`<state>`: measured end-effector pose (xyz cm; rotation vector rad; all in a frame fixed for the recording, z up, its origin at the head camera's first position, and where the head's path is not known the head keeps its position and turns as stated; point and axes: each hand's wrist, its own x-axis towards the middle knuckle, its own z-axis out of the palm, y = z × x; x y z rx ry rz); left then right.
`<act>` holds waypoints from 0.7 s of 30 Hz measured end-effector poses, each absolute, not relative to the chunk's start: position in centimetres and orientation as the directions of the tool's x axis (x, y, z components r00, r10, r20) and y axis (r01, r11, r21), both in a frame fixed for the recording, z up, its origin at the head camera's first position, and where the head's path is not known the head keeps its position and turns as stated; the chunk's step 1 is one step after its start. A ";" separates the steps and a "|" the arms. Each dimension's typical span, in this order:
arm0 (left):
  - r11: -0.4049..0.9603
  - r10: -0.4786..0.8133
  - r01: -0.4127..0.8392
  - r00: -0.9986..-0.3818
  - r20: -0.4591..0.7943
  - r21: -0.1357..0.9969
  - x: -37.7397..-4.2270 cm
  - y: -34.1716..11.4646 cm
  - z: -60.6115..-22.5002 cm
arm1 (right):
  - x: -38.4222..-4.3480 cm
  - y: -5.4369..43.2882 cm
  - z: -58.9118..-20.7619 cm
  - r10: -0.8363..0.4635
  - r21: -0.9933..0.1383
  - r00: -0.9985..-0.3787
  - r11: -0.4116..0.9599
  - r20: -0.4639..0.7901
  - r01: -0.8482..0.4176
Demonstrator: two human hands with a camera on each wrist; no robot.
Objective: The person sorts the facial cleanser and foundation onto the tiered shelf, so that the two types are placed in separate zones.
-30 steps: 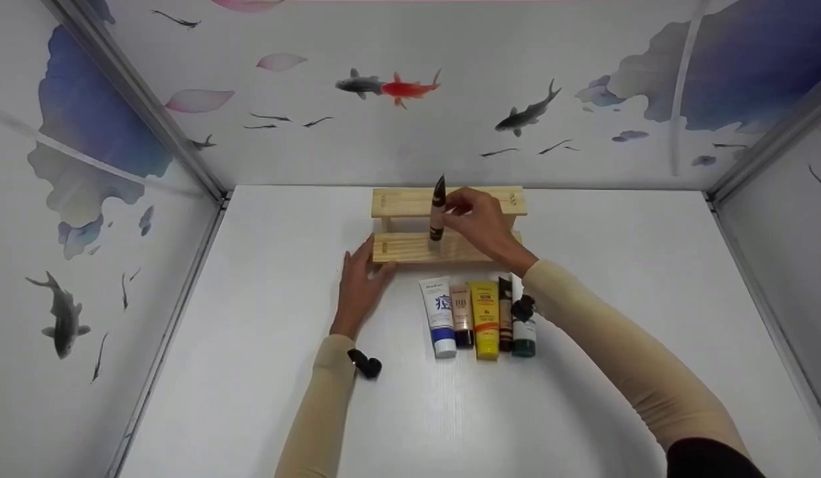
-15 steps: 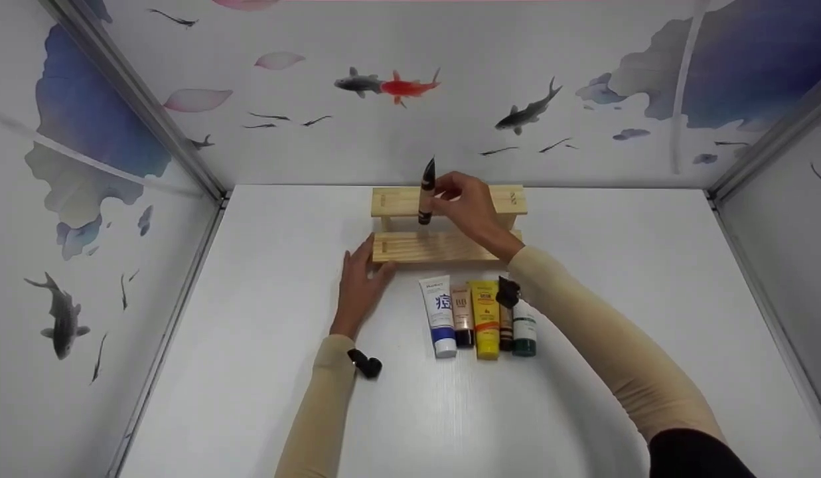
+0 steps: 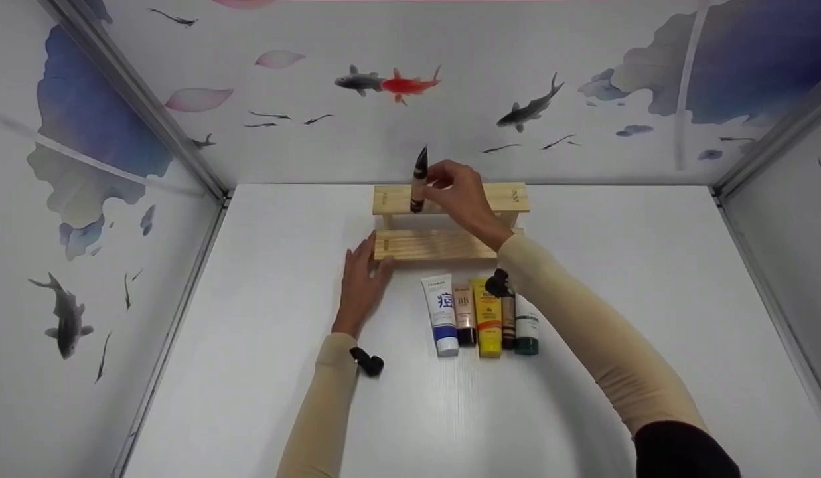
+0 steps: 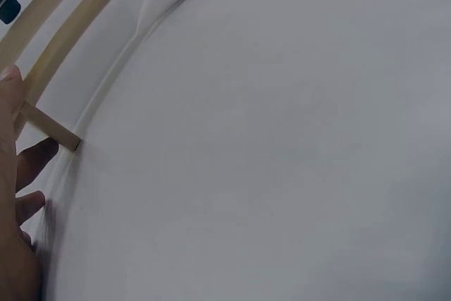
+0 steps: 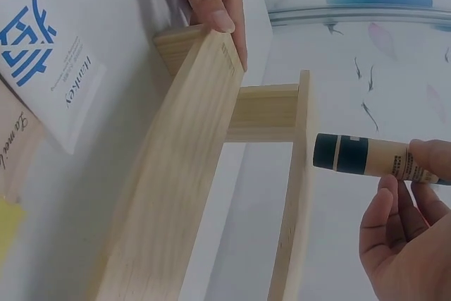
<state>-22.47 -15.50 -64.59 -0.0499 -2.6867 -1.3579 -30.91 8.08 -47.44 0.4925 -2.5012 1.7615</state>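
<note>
My right hand [image 3: 462,199] pinches a slim tan-and-black cosmetic tube [image 3: 419,186] between thumb and fingers. The tube stands upright, its dark cap [image 5: 342,153] down and its tapered end up, overlapping the upper shelf in the head view. Below it is a two-step wooden rack [image 3: 437,245], bare where it shows. At the rack's left end, my left hand [image 3: 362,285] grips the lower shelf, thumb on its top and fingers along its end. The left wrist view catches part of that hand [image 4: 17,174] beside the rack's end.
Several cosmetic tubes lie in a row before the rack: a white-and-blue tube [image 3: 441,312], a beige BB tube [image 3: 464,312], a yellow tube [image 3: 490,328], a brown one [image 3: 508,325] and a white-and-green one [image 3: 527,332]. A printed wall panel [image 3: 264,153] rises behind the rack.
My right hand has carried the tan-and-black tube up and slightly left, from over the lower shelf to over the upper one. The left hand has stayed at the rack's end.
</note>
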 end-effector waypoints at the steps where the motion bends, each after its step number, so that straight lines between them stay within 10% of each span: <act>1: 0.593 -0.029 0.089 -0.991 0.132 0.800 -22.5 -15.5 -64.6 | -31.0 8.0 -47.4 -0.231 -0.912 -0.949 0.300 0.217 -0.281; 21: 0.653 -0.022 0.073 -0.993 0.116 0.754 -22.7 -15.3 -64.4 | -31.9 5.2 -47.9 -0.270 -0.891 -0.925 0.294 0.269 -0.345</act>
